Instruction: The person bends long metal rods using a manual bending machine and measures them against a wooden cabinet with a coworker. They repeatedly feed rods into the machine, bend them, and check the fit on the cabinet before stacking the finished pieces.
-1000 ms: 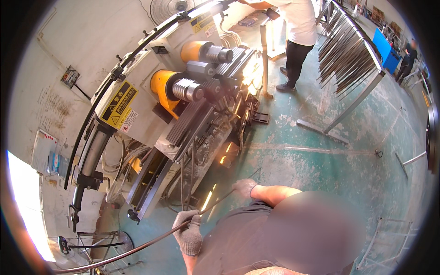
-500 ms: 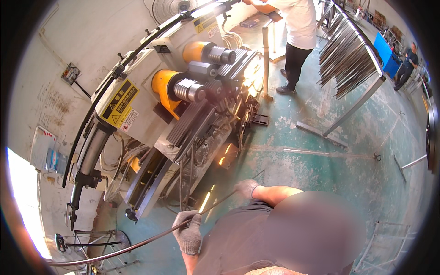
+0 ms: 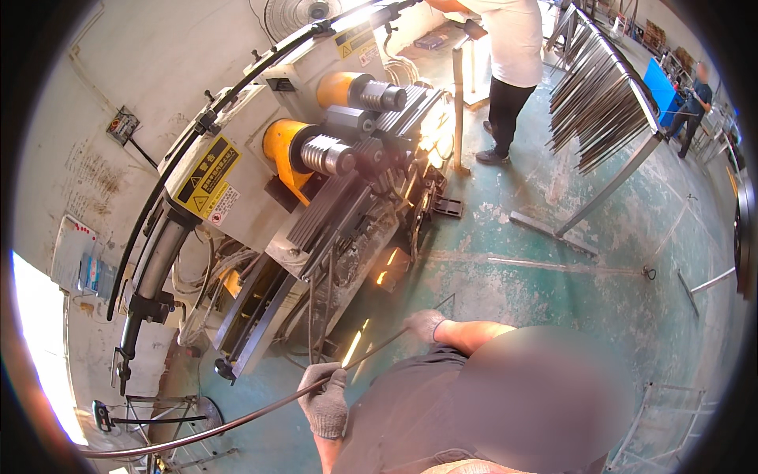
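Observation:
A long, thin, dark metal rod [image 3: 237, 423] runs from the lower left up past the front of my body, bending gently in this wide view. My left hand [image 3: 324, 401], in a grey knitted glove, is closed around it at about chest level. Farther along, my right hand [image 3: 425, 325], gloved too, grips it near its far end, where a thin bent tip [image 3: 448, 302] shows beyond the fingers. The rod is apart from the machine [image 3: 237, 189] in front of me, which carries ribbed metal rollers [image 3: 328, 156] and orange housings.
A rack [image 3: 604, 193] hung with many dark rods stands at the right. A co-worker in a white shirt [image 3: 513, 47] stands beyond the machine; another person [image 3: 695, 107] is far right. A curved black bar [image 3: 146, 213] arches along the machine. A metal stand [image 3: 170, 423] is at lower left.
My hands and the rod have stayed nearly still. The distant person at the right has shifted posture, and the co-worker in white has moved slightly.

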A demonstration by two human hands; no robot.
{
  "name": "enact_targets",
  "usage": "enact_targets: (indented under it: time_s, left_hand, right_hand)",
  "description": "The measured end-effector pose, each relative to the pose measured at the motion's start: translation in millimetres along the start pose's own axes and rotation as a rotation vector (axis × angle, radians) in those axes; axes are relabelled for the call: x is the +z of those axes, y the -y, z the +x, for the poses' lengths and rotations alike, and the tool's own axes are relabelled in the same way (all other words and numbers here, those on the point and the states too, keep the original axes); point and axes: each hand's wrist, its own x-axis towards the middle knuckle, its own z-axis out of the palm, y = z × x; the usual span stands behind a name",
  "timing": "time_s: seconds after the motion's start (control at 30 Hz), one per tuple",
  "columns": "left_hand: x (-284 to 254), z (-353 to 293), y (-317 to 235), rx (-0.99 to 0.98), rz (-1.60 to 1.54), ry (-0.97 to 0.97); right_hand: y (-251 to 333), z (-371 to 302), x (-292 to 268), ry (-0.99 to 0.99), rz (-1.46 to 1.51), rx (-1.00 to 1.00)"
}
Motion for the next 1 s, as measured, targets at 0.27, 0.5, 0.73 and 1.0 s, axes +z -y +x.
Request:
enact_targets:
  time_s: [0.27,0.5,0.73,1.0]
  left_hand:
    - [-1,1,7,0.005,0.018,0.035]
    - [-5,3,-14,0.093,0.075,-0.053]
    - [-31,21,-14,0.172,0.011,-0.207]
    - [-59,40,6,0.091,-0.508,-0.396]
  right_hand:
    - [-4,-4,5,-0.015,0.0,0.001]
    - [7,-20,-24,-0.159,0.077,0.025]
    - [17,-26,-81,-0.498,0.138,0.015]
    - [8,-21,-172,-0.993,0.012,-0.139]
